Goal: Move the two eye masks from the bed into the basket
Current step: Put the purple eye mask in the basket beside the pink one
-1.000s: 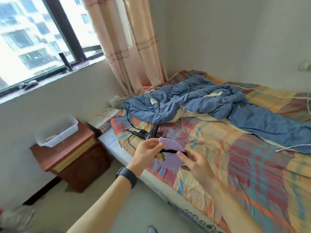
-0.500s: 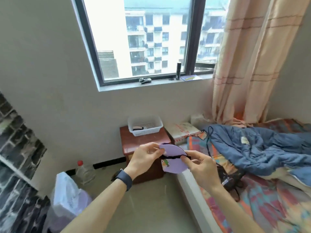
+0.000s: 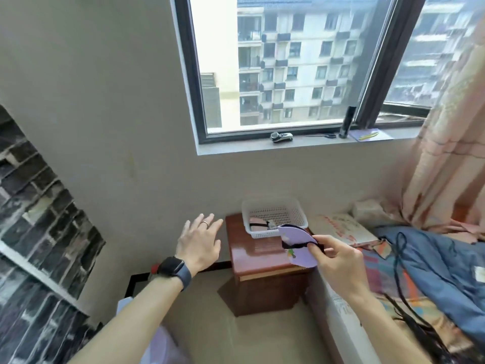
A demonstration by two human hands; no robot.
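My right hand point(image 3: 338, 258) pinches a folded purple eye mask point(image 3: 296, 241) with a black strap, holding it just in front of and slightly right of the white basket point(image 3: 273, 206). The basket stands on a brown wooden nightstand point(image 3: 252, 253) under the window. Inside it lies a pink eye mask point(image 3: 258, 223) with a black strap. My left hand point(image 3: 199, 241), with a ring and a dark watch on the wrist, hovers spread and holds nothing, to the left of the nightstand.
The bed point(image 3: 378, 261) with a blue duvet point(image 3: 443, 264) and black cables lies at the right. A book point(image 3: 343, 227) rests beside the nightstand. A curtain point(image 3: 446, 153) hangs at the right. Small items line the windowsill point(image 3: 301, 145).
My head turned left from the bed toward the window and nightstand. My left hand let go of the purple mask and moved left; my right hand carried the mask up to the basket.
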